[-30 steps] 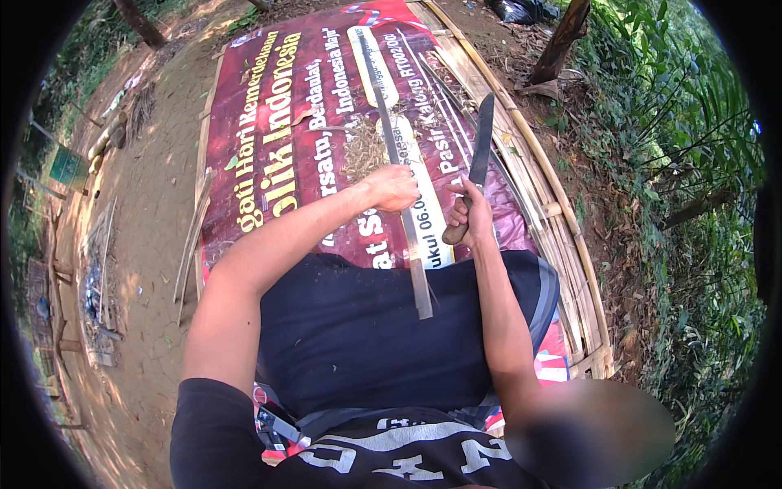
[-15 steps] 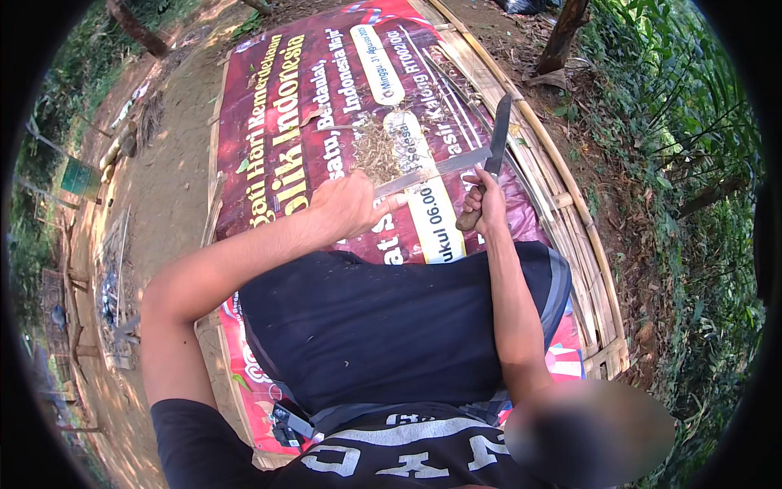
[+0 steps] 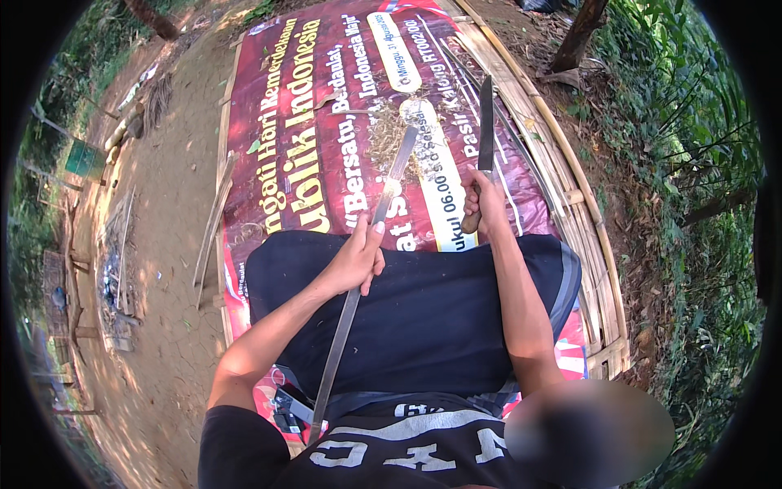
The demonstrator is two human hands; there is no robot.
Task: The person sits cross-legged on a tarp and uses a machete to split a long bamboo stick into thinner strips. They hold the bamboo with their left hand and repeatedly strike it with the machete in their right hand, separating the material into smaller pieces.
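Note:
My left hand (image 3: 357, 259) is closed around a long, flat bamboo strip (image 3: 339, 342). The strip slants from near my shirt, across my dark-covered lap, to a pale, shiny far end above the banner. In my right hand (image 3: 487, 204) is a knife (image 3: 486, 122), its dark blade pointing away from me and my fingers wrapped round the brown handle. Blade and strip are apart. Beyond both hands, a heap of curled shavings (image 3: 384, 140) lies on the dark red printed banner (image 3: 285, 175), partly behind the strip's far end.
The banner covers a bamboo platform, with a bamboo pole (image 3: 562, 134) along its right edge. Loose strips (image 3: 213, 220) lean at the left edge. A small black device (image 3: 290, 410) lies by my left side. Bare soil is on the left, green plants on the right.
The strip has swung from lying crosswise against the blade to pointing away from me. My left hand has come down and nearer; the knife has turned more upright in my right hand.

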